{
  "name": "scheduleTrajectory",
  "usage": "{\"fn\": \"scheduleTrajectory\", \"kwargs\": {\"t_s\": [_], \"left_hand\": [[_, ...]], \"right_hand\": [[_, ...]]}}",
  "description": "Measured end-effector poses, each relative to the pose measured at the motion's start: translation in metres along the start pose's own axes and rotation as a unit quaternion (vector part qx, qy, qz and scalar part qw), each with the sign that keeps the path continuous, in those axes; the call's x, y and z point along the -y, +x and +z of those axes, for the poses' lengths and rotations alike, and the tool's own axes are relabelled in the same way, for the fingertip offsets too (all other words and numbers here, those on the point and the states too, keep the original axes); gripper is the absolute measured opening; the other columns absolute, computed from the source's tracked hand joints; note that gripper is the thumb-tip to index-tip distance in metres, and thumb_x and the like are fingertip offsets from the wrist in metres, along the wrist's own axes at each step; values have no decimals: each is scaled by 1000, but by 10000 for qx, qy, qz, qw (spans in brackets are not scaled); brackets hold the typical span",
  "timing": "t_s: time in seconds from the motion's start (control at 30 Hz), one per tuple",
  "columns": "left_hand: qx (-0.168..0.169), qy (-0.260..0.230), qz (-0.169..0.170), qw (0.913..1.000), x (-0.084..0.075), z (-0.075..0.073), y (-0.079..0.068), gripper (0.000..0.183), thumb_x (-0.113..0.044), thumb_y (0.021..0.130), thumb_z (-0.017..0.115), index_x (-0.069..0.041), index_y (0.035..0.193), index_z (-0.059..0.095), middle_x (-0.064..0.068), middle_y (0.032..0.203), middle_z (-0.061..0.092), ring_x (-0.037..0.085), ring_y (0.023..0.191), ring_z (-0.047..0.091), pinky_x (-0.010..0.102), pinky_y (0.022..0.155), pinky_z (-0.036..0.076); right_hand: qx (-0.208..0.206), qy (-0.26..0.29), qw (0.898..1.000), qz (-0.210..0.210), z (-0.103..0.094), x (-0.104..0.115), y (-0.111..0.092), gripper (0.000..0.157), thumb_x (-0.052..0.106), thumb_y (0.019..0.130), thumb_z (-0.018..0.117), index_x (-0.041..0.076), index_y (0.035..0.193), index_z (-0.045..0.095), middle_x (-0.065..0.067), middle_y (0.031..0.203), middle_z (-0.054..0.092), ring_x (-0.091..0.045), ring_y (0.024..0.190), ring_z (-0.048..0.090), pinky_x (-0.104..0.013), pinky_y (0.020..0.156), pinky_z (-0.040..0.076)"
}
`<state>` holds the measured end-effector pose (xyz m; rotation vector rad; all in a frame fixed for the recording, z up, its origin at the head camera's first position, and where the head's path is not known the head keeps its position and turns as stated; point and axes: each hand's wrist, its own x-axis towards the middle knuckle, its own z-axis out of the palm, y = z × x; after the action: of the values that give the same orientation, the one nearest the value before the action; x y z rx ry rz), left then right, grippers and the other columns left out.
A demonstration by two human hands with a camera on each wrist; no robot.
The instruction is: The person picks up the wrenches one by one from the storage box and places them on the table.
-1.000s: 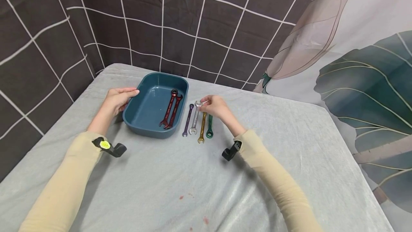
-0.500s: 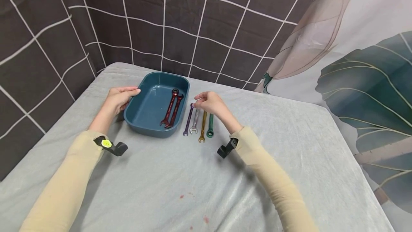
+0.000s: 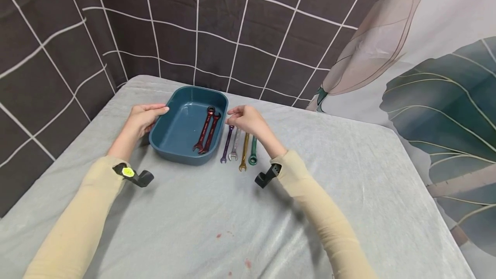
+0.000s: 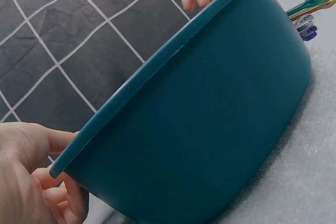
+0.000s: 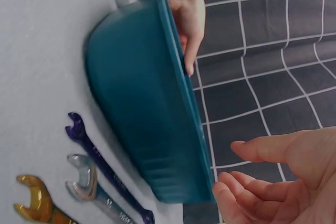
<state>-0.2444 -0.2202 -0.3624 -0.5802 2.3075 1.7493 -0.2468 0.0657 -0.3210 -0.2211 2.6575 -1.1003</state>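
Note:
My left hand [image 3: 141, 119] pinches the left rim of a deep blue-green rectangular tub [image 3: 166, 137], thumb over the edge and fingers underneath it. Two dark red wrenches [image 3: 204, 130] lie inside, along the right side. Beside the tub's right rim is my right hand [image 3: 249, 120], holding nothing, thumb and fingers apart in the right wrist view; whether a fingertip touches the rim I cannot tell. Below it, side by side on the cloth, lie a purple wrench [image 3: 227, 145], a silver wrench [image 3: 233, 152], a gold wrench [image 3: 243, 154] and a green wrench [image 3: 253, 152]. The hand covers some upper ends.
A pale grey cloth [image 3: 186, 218] covers the table, with a few reddish spots near the front. Behind stands a dark curtain [image 3: 221, 25] with a white grid, and on the right a white one [image 3: 348, 94] with printed leaves.
My right hand has moved left from the silver wrench, past the purple one, to the tub's right rim. The wrenches stay on the cloth. My left hand keeps its grip on the tub.

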Motion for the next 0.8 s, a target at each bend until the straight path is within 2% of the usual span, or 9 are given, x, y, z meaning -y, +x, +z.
{"fn": "scheduleTrajectory", "kwargs": {"t_s": [0.1,0.3,0.5,0.8], "left_hand": [[34,-99,16,9999,0,0,0,56,-33,91,64,-9,140,50,-18,51,46,-2,45,39,18,45,36],[35,-145,0,9999,0,0,2,55,-32,92,63,-8,140,50,-19,49,46,-2,44,39,17,44,36],[26,-182,-29,9998,0,-1,2,56,-33,91,65,-10,140,50,-19,49,48,-3,45,41,17,45,37],[14,-236,-50,9997,1,-2,3,55,-32,90,65,-10,139,51,-20,52,49,-3,47,42,17,47,37]], "right_hand": [[3,65,9999,-101,1,4,-1,36,21,89,67,2,120,64,-13,103,70,-25,94,64,-28,75,48],[-8,35,9996,-264,4,13,-1,35,21,90,67,2,118,65,-12,100,70,-18,87,62,-28,77,49],[-22,23,9996,-279,7,21,3,34,22,90,68,4,118,66,-10,103,71,-18,91,64,-30,81,51],[111,-44,9994,-317,12,35,7,33,22,89,69,5,117,67,-9,104,72,-15,86,67,-22,72,50]]}}
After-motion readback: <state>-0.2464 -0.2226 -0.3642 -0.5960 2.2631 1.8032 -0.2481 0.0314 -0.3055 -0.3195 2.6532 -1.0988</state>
